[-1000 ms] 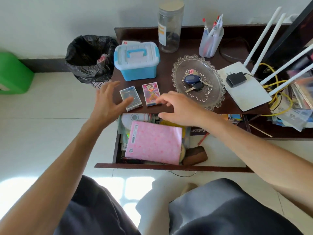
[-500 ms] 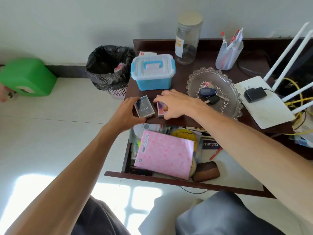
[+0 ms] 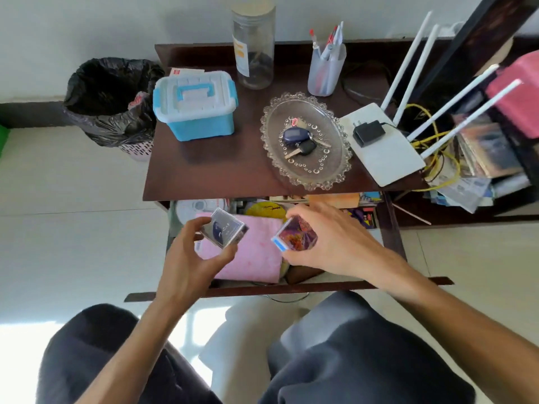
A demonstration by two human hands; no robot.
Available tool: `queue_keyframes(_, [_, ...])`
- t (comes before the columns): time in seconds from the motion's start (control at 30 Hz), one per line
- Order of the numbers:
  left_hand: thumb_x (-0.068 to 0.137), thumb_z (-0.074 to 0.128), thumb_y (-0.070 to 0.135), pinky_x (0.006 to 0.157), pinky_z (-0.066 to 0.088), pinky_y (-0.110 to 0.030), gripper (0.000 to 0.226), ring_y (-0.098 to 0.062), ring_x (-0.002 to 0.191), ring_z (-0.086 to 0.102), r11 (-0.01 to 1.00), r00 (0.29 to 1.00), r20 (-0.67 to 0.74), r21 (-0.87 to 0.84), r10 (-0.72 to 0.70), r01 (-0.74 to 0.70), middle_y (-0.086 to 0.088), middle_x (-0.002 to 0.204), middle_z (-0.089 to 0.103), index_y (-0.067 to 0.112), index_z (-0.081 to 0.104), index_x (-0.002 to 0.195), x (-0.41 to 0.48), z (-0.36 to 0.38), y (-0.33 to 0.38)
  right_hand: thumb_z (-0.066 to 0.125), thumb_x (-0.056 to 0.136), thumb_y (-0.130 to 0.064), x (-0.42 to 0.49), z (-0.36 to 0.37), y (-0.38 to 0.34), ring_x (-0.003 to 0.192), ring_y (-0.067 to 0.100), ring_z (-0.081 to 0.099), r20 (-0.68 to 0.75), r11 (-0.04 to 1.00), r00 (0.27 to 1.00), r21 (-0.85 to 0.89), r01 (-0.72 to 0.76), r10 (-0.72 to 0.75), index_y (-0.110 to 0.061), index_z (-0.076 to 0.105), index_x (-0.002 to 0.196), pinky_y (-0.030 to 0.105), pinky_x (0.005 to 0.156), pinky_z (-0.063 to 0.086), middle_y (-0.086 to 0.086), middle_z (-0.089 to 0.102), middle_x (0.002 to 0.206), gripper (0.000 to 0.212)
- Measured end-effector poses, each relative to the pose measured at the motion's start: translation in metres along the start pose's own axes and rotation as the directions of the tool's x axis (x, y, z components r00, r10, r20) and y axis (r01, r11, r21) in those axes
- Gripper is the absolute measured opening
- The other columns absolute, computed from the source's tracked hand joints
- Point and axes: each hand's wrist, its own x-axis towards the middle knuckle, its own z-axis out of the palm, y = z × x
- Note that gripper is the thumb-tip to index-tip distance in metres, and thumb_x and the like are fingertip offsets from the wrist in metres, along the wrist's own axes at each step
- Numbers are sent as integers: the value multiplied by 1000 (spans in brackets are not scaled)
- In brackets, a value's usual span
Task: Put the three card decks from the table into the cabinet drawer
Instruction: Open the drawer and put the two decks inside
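Observation:
My left hand (image 3: 189,259) grips a silver-grey card deck (image 3: 224,231) in a clear case, held tilted above the open drawer (image 3: 291,288). My right hand (image 3: 329,243) grips a colourful pink-purple card deck (image 3: 296,236), also over the drawer. Both decks hover above a pink booklet (image 3: 256,258) that lies inside the drawer. The dark wooden table top (image 3: 221,173) shows no card deck on it. A third deck is not visible anywhere.
On the table stand a blue-and-white storage box (image 3: 195,104), a clear jar (image 3: 253,45), a pen cup (image 3: 326,67), a glass tray (image 3: 306,141) with keys and a white router (image 3: 382,144). A black-lined bin (image 3: 110,100) sits left. The drawer is cluttered.
Both hands have lifted the two decks off the table's front edge and brought them down toward me, over the open drawer.

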Motion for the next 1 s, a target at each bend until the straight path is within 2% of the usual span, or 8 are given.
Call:
queue_keyframes(0.07, [68,75,60,75,44,-21,65,-9,100,59,1000,999,22,-17,-26,26,13,114,64,37,51,124,-9,21,1,63,64,-74,-16,13,28,95,19,59,-1,986,987,43,-158,158,-45,47,119,35,70,47,-6,57,108,64])
queue_keyframes(0.17, [71,78,51,83,49,-32,65,-15,103,59,999,999,19,13,-51,51,6,119,66,27,53,126,-14,43,2,66,68,-71,-27,29,74,97,24,60,38,924,924,43,-381,379,-39,47,120,37,72,47,-1,56,110,63])
queue_keyframes(0.3, [70,74,58,89,52,-45,69,-19,108,58,993,998,-4,103,-65,65,5,123,64,27,50,127,-16,51,1,73,69,-63,-24,41,118,95,26,57,44,843,843,19,-538,537,-31,43,123,34,68,42,7,52,116,70])
queue_keyframes(0.43, [70,72,59,90,52,-46,70,-22,112,59,981,997,-19,180,-70,72,3,125,64,26,50,127,-14,56,3,78,71,-57,-7,51,133,89,24,51,57,816,814,-44,-576,577,-25,42,125,33,68,41,11,52,120,73])
queue_keyframes(0.6, [66,64,69,88,51,-46,73,-26,112,60,959,997,-31,271,-72,78,1,124,64,30,50,127,-13,60,3,78,69,-60,11,62,139,106,32,62,38,777,782,-157,-610,622,-17,39,136,37,77,45,13,61,119,89])
queue_keyframes(0.7, [65,63,71,87,51,-46,72,-27,111,60,953,996,-42,290,-76,85,0,123,64,33,50,125,-12,60,2,82,67,-59,13,67,141,106,33,64,-30,770,785,-174,-614,619,-14,35,135,39,83,49,14,63,116,93])
queue_keyframes(0.9, [65,61,72,91,49,-47,70,-26,114,58,946,996,-46,310,-82,92,3,126,63,36,48,124,-12,62,0,75,73,-60,18,72,140,99,33,64,-71,749,791,-279,-601,608,-10,64,111,37,78,48,17,65,113,64])
queue_keyframes(1.0, [66,61,72,91,48,-47,70,-26,114,58,945,997,-45,317,-69,80,3,126,63,35,48,124,-12,63,-1,71,79,-60,19,76,139,104,36,61,-70,748,800,-313,-585,596,-11,67,112,39,84,48,17,54,128,59])
